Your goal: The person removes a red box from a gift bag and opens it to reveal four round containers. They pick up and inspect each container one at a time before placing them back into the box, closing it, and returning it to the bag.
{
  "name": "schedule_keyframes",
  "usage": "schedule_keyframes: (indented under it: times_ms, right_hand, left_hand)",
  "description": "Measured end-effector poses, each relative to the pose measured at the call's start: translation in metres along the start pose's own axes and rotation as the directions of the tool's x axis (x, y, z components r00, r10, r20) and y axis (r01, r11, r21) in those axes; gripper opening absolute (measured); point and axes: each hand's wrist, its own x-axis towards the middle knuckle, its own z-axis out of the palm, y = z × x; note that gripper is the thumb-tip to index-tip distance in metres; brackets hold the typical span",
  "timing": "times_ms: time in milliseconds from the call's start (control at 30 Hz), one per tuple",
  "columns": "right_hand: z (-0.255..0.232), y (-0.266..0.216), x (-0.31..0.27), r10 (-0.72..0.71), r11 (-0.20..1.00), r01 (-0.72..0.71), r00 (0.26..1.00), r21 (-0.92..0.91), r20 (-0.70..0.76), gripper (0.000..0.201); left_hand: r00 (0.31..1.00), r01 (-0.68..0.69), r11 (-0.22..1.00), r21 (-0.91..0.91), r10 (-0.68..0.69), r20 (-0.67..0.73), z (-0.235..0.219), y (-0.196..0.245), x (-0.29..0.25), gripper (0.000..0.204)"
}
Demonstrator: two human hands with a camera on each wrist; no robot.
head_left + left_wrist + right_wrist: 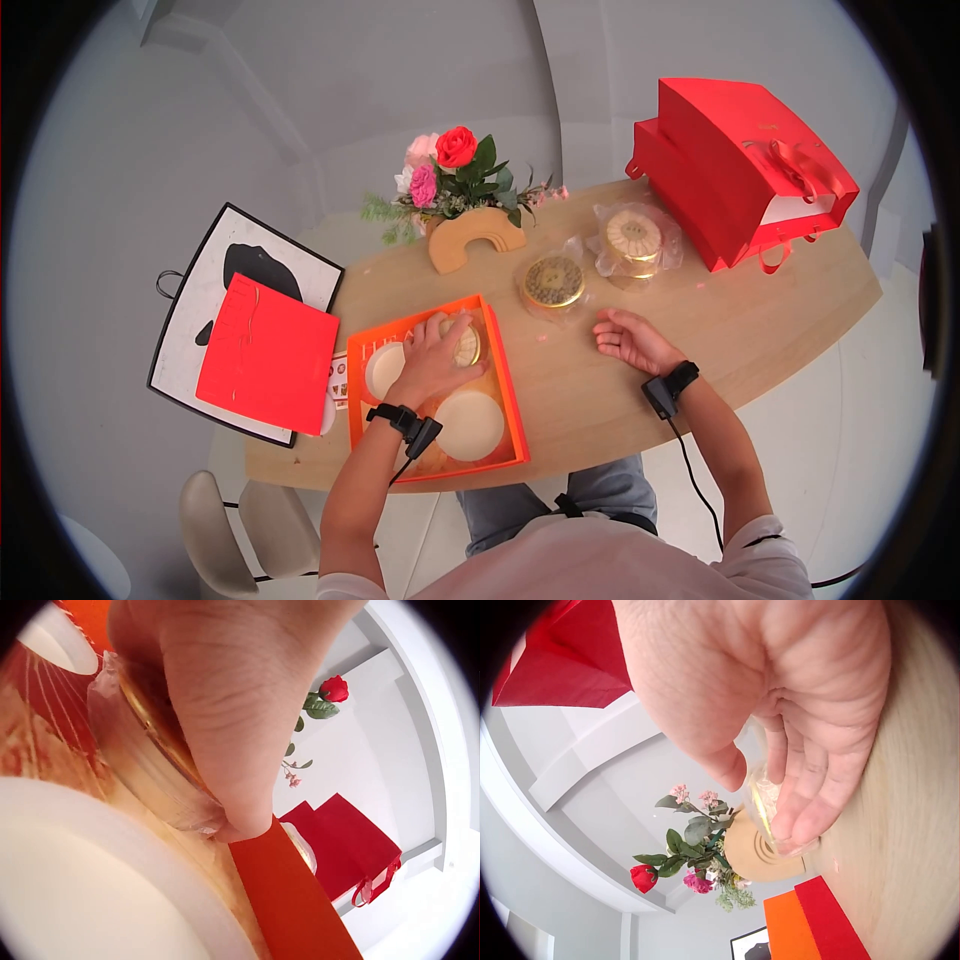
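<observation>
Inside the shallow orange box (512, 405), my left hand (428, 362) grips a round clear canister (139, 761) with a gold rim and crinkled plastic wrap. The thumb presses against the canister's near edge in the left wrist view, and the canister stands tilted there. White round containers sit in the same box, a larger one (470, 425) near the front and a smaller one (382, 370) at the left. My right hand (640, 340) is at the tabletop, its fingers loosely curled around nothing. Beyond it stands a wrapped canister of small dark balls (553, 281).
Wrapped canisters (632, 235) of pale pieces stand stacked near a large red gift bag (735, 170). A flower arrangement (455, 175) with a wooden arch (450, 245) is at the back. On the left, a red square lid (270, 355) lies over a black-framed board (185, 345).
</observation>
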Motion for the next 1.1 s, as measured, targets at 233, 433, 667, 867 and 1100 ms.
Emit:
schedule_keyframes:
  times_ms: [233, 433, 667, 867, 1100]
  right_hand:
    - [-0.001, 0.001, -0.002, 0.003, 1.000, -0.003, 1.000, -0.013, -0.003, 0.022]
    - [0.007, -0.002, -0.003, 0.008, 0.998, -0.008, 1.000, -0.066, -0.014, 0.022]
    - [0.006, -0.012, -0.023, -0.174, 0.851, 0.080, 0.975, -0.520, -0.135, 0.016]
    - [-0.007, -0.008, -0.011, -0.415, 0.659, 0.141, 0.887, -0.739, -0.201, 0.017]
    - [-0.021, 0.001, 0.007, -0.562, 0.610, 0.230, 0.801, -0.759, -0.209, 0.025]
  left_hand:
    - [1.000, 0.005, 0.994, 0.112, -0.006, 0.007, 0.005, -0.008, 0.007, 0.091]
    - [0.995, 0.025, 0.998, 0.055, -0.030, 0.090, -0.007, -0.007, 0.011, 0.094]
    - [0.996, 0.031, 0.999, 0.006, -0.031, 0.079, -0.051, 0.014, 0.003, 0.096]
    - [0.959, -0.109, 0.993, -0.046, 0.093, -0.267, -0.074, 0.051, 0.013, 0.081]
    - [0.958, -0.266, 0.938, -0.221, 0.231, -0.171, -0.031, 0.103, 0.078, 0.079]
